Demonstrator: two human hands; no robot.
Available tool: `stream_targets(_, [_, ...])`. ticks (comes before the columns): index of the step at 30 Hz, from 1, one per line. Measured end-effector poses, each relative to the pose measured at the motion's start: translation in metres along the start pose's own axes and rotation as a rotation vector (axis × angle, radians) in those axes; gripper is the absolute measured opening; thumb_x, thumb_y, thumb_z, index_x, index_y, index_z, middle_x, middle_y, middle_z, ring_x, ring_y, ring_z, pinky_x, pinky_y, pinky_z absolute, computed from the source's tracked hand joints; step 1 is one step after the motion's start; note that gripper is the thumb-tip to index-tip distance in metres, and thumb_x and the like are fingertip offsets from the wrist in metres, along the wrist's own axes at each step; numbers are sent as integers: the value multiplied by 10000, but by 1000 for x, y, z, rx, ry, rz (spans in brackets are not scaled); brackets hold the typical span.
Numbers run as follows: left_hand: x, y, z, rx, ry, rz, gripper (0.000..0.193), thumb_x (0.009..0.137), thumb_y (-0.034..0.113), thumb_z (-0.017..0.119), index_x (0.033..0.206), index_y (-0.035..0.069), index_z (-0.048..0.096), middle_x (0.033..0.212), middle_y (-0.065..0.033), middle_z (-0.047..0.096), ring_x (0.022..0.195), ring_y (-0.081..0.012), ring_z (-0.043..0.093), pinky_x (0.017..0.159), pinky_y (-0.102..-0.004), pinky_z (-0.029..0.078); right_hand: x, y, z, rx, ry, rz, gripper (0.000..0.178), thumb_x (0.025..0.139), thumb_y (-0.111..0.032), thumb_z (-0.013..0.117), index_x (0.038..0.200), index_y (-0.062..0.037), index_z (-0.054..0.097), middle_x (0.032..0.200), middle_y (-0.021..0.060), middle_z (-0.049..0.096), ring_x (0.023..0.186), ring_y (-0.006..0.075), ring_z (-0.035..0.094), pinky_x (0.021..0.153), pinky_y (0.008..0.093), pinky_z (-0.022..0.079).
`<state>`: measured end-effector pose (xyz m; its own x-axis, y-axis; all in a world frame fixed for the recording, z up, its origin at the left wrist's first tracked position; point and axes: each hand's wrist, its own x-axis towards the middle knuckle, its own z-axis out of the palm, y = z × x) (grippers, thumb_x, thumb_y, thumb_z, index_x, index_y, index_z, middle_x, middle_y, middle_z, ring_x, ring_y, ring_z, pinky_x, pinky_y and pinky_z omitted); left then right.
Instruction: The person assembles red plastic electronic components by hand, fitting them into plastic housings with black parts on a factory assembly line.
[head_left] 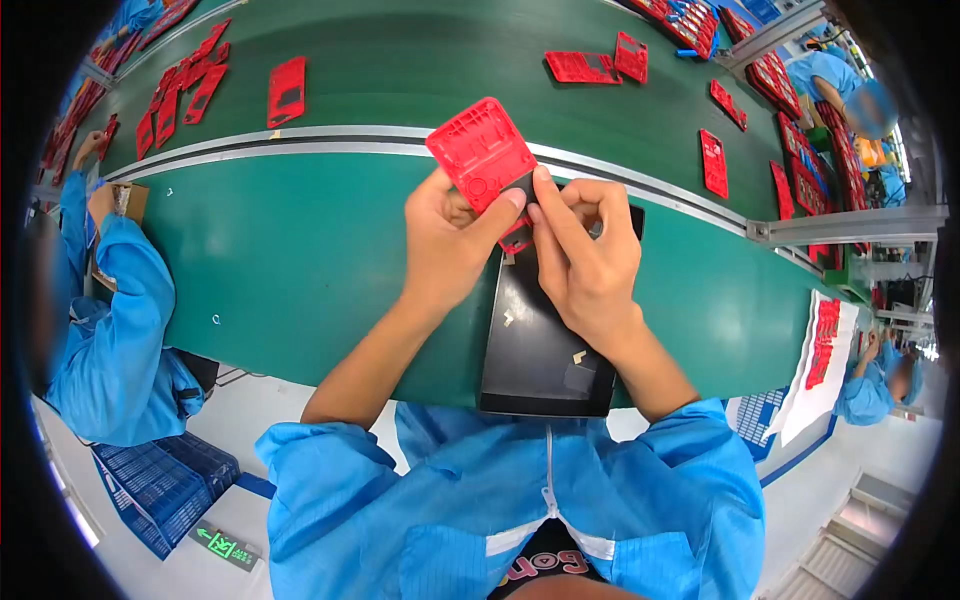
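Note:
A red plastic housing (483, 143) with moulded ribs and a round ring is held up over the bench in both hands. My left hand (443, 240) grips its left and lower side, thumb on the front. A dark patch (526, 186) lies on the housing beside that thumb. My right hand (597, 255) is closed, with the fingertips at the housing's right edge against the patch; what else they pinch is hidden. Below the hands lies a flat black tray (540, 340) bearing small pale scraps.
Beyond a metal rail runs a green conveyor (400, 70) with red housings (287, 92) scattered on it. A co-worker in blue (115, 310) sits at the left. A post (850, 226) crosses at right, near a white sheet (808, 375) with red parts.

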<state>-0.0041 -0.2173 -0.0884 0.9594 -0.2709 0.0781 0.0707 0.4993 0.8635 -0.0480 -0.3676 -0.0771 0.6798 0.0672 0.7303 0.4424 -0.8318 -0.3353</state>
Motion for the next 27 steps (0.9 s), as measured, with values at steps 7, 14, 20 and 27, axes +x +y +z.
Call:
stream_targets(7, [3,-3,1,-31,74,-26,200,927,-13,713,1122,-30,675,1069,-121,756,930,-149,735,843,-295,602,6,1,-4,353,26,95,285,833,94,748,1108,21,740,959,87,608,658,100,551,602,261,455])
stream_targets(14, [-2,3,12,16,70,-9,195,922,-25,706,1114,-36,676,1046,-140,761,938,-167,735,845,-308,606,1,5,-9,746,-166,663,88,892,-57,774,925,5,721,797,0,637,667,46,537,629,215,434])
stream_targets(20, [-5,6,10,19,10,0,209,915,-39,707,1121,-40,672,1040,-141,762,916,-169,732,842,-314,608,0,7,-10,993,-216,696,84,928,-49,727,911,32,713,783,7,606,643,39,523,610,221,404])
stream_targets(27, [-7,6,11,23,9,-22,170,922,-33,686,1091,-40,671,1040,-156,756,924,-193,732,841,-340,606,0,13,-5,934,-152,560,75,894,-2,713,828,25,689,722,17,584,610,59,509,582,245,394])
